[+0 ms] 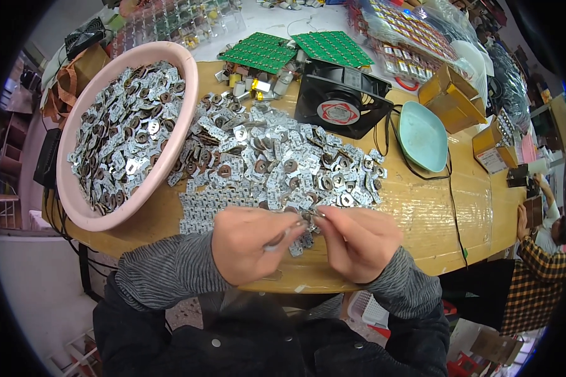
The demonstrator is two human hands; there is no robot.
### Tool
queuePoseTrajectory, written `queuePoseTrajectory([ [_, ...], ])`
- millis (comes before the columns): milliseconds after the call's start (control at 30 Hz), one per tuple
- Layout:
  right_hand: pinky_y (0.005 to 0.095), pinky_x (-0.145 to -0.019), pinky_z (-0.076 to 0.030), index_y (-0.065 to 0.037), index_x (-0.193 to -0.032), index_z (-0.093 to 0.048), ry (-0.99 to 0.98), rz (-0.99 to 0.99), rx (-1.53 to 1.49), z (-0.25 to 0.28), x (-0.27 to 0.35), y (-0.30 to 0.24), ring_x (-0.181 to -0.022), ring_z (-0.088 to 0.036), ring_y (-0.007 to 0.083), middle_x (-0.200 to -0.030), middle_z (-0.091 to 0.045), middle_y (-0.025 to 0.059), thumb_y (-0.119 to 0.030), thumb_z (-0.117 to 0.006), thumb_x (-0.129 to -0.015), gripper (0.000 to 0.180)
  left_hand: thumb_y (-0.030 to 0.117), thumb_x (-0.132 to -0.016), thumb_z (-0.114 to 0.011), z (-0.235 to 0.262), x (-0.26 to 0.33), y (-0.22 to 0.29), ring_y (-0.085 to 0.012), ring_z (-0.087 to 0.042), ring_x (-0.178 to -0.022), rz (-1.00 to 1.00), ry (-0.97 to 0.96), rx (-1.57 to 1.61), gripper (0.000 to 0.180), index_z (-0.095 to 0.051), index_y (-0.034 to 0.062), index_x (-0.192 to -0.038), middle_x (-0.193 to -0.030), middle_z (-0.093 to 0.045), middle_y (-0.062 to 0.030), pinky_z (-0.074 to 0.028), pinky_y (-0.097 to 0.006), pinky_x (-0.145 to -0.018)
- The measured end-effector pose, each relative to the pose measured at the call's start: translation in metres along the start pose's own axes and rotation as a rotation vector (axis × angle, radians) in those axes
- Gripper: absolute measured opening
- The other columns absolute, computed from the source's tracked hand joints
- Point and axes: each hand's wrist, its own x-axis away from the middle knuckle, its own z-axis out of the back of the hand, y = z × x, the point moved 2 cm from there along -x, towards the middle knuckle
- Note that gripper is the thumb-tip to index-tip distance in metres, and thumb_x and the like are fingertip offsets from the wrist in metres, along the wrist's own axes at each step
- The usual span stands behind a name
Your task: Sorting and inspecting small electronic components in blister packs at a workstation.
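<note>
My left hand [248,244] and my right hand [361,242] meet at the front of the table. Both are closed in a pinch, fingertips almost touching around a small metal part [307,215], mostly covered by the fingers. A second shiny piece [274,242] shows among the curled fingers of my left hand. Just beyond lies a loose heap of small silvery plates [308,160], many carrying brown round discs. Left of the heap, neat rows of similar plates [209,204] lie side by side. A pink basin [185,69], tilted in view, holds many more.
A black fan [341,97] stands behind the heap, with green circuit boards [261,52] behind it. To the right are a turquoise tray [423,135], a black cable [454,207] and cardboard boxes [453,97]. Another person [538,276] works at the far right.
</note>
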Motion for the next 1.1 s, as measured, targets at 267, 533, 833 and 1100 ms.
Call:
queuePoseTrajectory([
  [267,0.0256,-0.064,-0.058,0.013,-0.102,-0.067,-0.037,-0.62,-0.722,-0.007,0.008,0.012,-0.071,-0.07,0.0163,-0.083,-0.071,0.016,0.007,-0.064,-0.091,0.013,-0.007,-0.068,-0.073,0.011,0.003,-0.003,-0.0245,-0.067,-0.066,-0.326,-0.014,-0.211,0.041,-0.066,-0.0098,-0.108,-0.09,-0.07,-0.0168,-0.053,-0.032,-0.055],
  [533,0.0243,-0.061,-0.058,0.013,-0.1,-0.069,-0.055,-0.558,-0.617,-0.007,0.004,0.009,-0.069,-0.071,0.0156,-0.082,-0.072,0.0154,0.008,-0.066,-0.089,0.013,-0.001,-0.05,-0.069,0.008,0.005,-0.007,-0.0257,-0.065,-0.067,-0.443,-0.043,-0.306,0.063,-0.063,-0.0146,-0.111,-0.097,-0.069,-0.0208,-0.052,-0.033,-0.053],
  [833,0.0228,-0.057,-0.057,0.009,-0.094,-0.072,-0.064,-0.566,-0.589,-0.008,0.002,0.013,-0.064,-0.072,0.0127,-0.073,-0.073,0.0137,0.003,-0.072,-0.087,0.01,0.002,-0.052,-0.067,0.004,0.008,-0.007,-0.0261,-0.065,-0.065,-0.463,-0.048,-0.319,0.058,-0.064,-0.0147,-0.108,-0.097,-0.068,-0.022,-0.051,-0.033,-0.051],
  [1100,0.0229,-0.059,-0.053,0.007,-0.095,-0.073,-0.042,-0.56,-0.486,-0.008,0.0,0.024,-0.065,-0.068,0.0117,-0.076,-0.073,0.0124,0.0,-0.071,-0.088,0.011,0.001,-0.059,-0.07,0.006,-0.001,-0.004,-0.0251,-0.066,-0.065,-0.383,-0.13,-0.225,0.048,-0.066,-0.0102,-0.106,-0.098,-0.069,-0.0195,-0.053,-0.032,-0.053],
])
